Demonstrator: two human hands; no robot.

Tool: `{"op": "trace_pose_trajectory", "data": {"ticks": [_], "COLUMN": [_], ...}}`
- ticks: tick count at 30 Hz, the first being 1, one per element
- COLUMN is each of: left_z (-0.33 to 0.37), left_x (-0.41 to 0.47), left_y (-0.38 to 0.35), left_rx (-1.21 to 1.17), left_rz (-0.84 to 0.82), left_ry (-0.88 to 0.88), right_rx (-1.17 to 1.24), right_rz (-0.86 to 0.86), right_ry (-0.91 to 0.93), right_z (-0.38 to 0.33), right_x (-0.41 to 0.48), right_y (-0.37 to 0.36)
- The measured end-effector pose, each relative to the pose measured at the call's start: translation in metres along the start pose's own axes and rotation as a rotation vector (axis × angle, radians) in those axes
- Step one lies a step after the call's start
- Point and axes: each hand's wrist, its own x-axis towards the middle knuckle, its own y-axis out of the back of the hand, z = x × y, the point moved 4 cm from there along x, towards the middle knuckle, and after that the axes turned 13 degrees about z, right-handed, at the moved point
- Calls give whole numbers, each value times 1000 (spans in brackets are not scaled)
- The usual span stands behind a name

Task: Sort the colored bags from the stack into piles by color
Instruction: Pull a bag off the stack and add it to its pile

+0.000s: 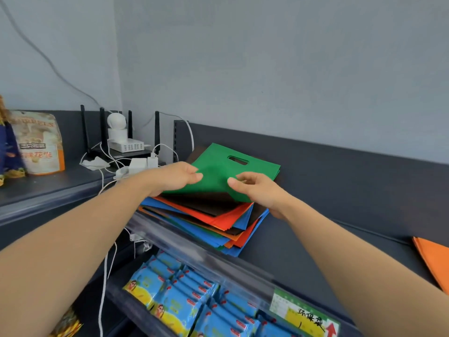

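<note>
A stack of flat fabric bags (218, 220) in blue, red, orange and dark brown lies on the dark shelf top (328, 190). On top of it is a green bag (218, 171) with a cut-out handle, its near edge raised off the stack. My left hand (175, 176) pinches the green bag's left near edge. At the right near corner, my right hand (257, 190) grips the same bag. A dark brown bag (206, 203) shows directly beneath. An orange bag (435, 259) lies alone at the far right of the shelf.
A router with black antennas (121, 139), a small white camera (116, 125), chargers and white cables (136, 166) crowd the shelf corner at left. A snack pouch (38, 142) stands further left. Below the shelf's clear front rail (194, 249) are several blue snack packets (189, 300).
</note>
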Motion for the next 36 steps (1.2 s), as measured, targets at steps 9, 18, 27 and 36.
{"op": "trace_pose_trajectory", "data": {"ticks": [9,18,27,36], "left_z": [47,62,12,58], "left_x": [-16,-37,14,23], "left_y": [-10,-53,-35,-85], "left_rx": [266,510,369,-550], "left_rz": [551,87,205,187], "left_ry": [-500,-555,-2,304], "right_rx": [533,439,202,291], "right_rz": [251,101,416,633], "right_ry": [-679,-716,-218,-78], "right_z": [21,32,21,35], "right_x": [-11,-21,-39,-94], "right_y": [23,27,69,153]}}
